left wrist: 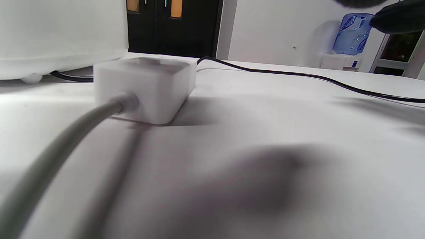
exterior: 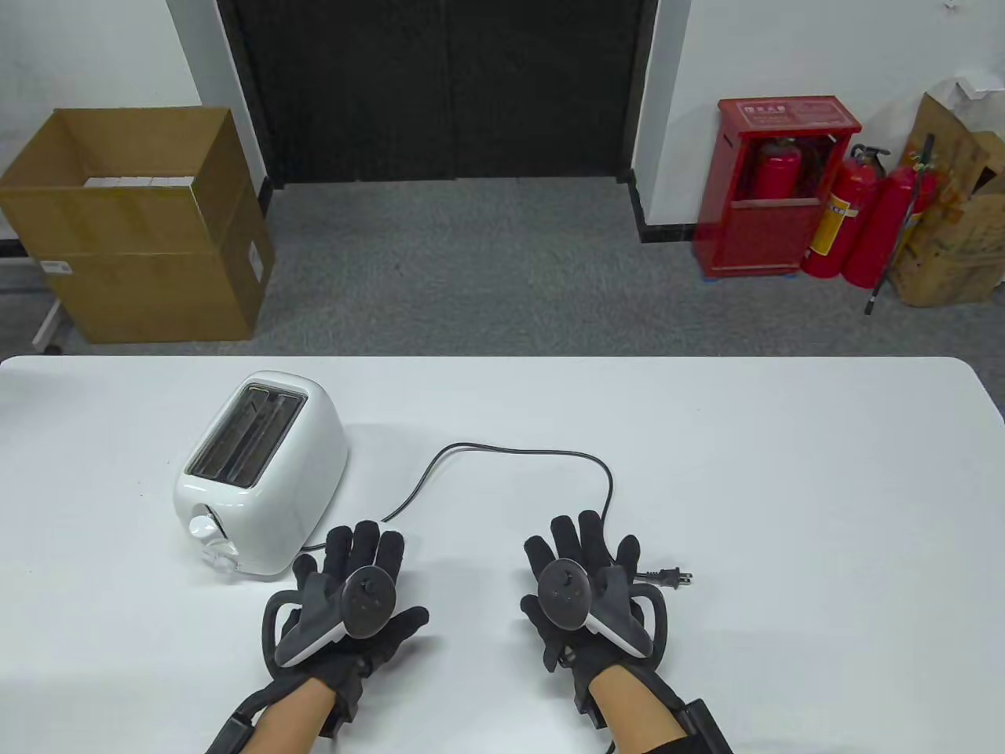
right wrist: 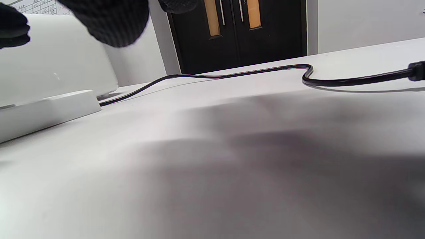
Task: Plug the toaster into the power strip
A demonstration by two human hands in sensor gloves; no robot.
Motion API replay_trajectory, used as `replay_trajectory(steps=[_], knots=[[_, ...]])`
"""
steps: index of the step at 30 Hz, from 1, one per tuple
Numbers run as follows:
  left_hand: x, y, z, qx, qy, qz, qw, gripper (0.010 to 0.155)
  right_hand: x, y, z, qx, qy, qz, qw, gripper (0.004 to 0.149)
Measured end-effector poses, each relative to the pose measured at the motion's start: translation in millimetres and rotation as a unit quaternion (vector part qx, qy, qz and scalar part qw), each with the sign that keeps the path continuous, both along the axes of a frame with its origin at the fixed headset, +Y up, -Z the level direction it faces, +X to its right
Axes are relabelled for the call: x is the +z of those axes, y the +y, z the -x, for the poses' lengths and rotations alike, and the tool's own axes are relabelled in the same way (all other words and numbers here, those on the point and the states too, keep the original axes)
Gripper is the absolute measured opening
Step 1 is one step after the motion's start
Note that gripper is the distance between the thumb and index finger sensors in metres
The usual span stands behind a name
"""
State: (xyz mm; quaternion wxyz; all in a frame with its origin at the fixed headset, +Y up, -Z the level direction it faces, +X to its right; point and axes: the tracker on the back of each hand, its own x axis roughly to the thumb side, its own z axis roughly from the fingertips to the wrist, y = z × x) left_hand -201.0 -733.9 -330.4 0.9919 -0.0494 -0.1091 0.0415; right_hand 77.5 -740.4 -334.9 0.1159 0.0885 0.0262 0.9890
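The white table (exterior: 785, 471) carries the toaster (exterior: 263, 471) at my far left, and the power strip (left wrist: 146, 88) lies just beside it, under my left hand (exterior: 345, 605). Its black cord (exterior: 518, 452) loops to the plug (exterior: 667, 579), which lies free beside my right hand (exterior: 585, 593). My 2 hands hover flat with fingers spread, holding nothing.
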Motion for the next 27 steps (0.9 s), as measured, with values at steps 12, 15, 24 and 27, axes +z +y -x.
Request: replay_trajectory(steps=[12, 15, 24, 27], knots=[[-3.2, 2.2, 10.6, 0.004, 0.017, -0.007, 1.0, 0.093, -1.4, -1.0, -2.7, -0.007, -0.009, 0.006, 1.0, 0.071], [-4.7, 2.2, 16.8, 0.008, 0.03, -0.007, 1.0, 0.093, -2.0, -1.6, -3.7, -0.009, -0.01, 0.009, 1.0, 0.071], [-12.7, -2.6, 39.9, 0.018, 0.087, 0.003, 0.996, 0.095, -3.8, -0.8, -8.4, -0.026, -0.018, 0.015, 0.999, 0.071], [-17.0, -11.8, 44.2, 0.01, 0.108, 0.028, 0.994, 0.096, -4.4, 0.1, -11.1, -0.036, -0.021, 0.017, 0.999, 0.071]])
